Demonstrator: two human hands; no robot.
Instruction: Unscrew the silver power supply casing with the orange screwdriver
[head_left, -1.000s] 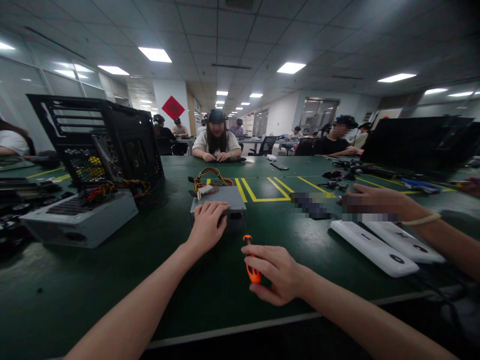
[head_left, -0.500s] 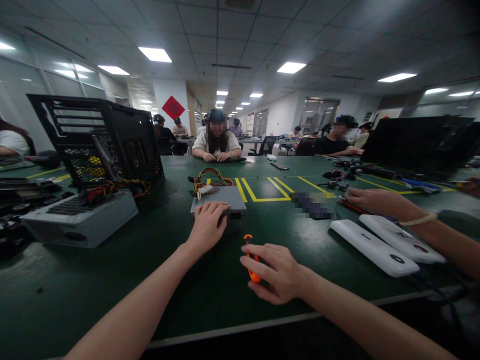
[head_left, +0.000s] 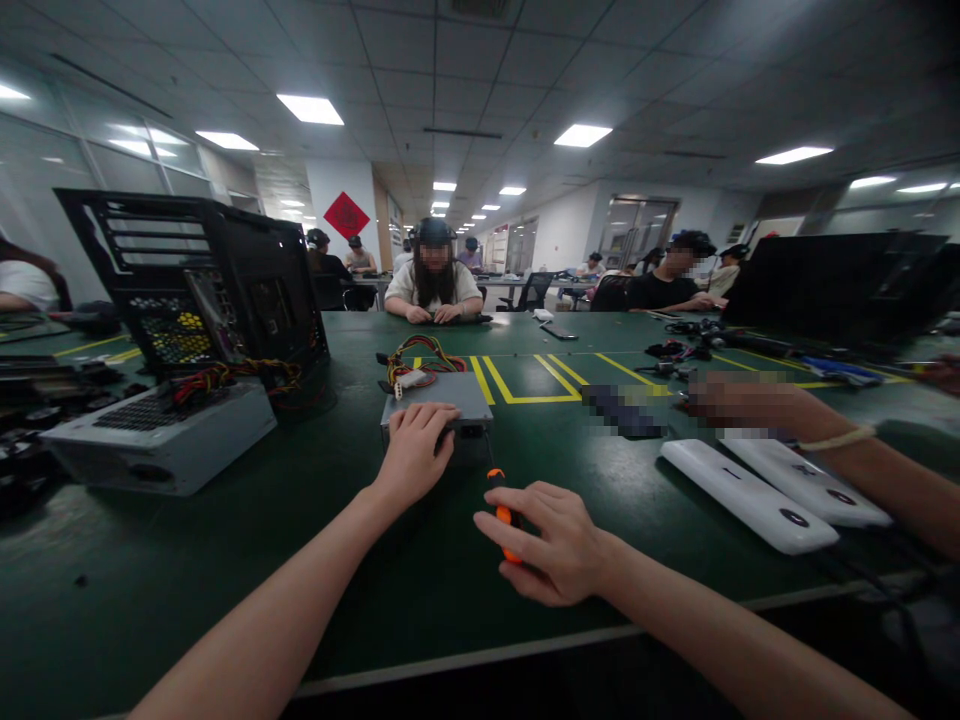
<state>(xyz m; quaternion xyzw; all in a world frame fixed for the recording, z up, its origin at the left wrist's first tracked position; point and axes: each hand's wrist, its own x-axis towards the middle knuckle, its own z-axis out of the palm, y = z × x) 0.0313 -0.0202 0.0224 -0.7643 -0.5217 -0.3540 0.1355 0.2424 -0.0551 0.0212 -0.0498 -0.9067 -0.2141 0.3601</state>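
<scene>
A grey computer power supply [head_left: 474,398] lies in front of me, a bundle of coloured cables [head_left: 427,362] at its back. My left hand [head_left: 420,445] grips its near left part, fingers over the top and thumb at the front face. In my right hand [head_left: 551,545] is an orange and black screwdriver [head_left: 504,515], held between thumb and fingers. Its thin shaft points away from me to the near right corner of the power supply. Whether the tip sits in a screw is too small to tell.
To the left stand an open black computer case [head_left: 217,270] and a second power supply [head_left: 172,450]. White power banks [head_left: 742,495] and another person's arm [head_left: 832,420] are on the right. A dark monitor [head_left: 832,290] stands behind them. Across the green table sits a person [head_left: 433,285].
The screwdriver handle has turned a little in my right hand, and the fingers have shifted slightly on it. My left hand and the power supply have stayed in place.
</scene>
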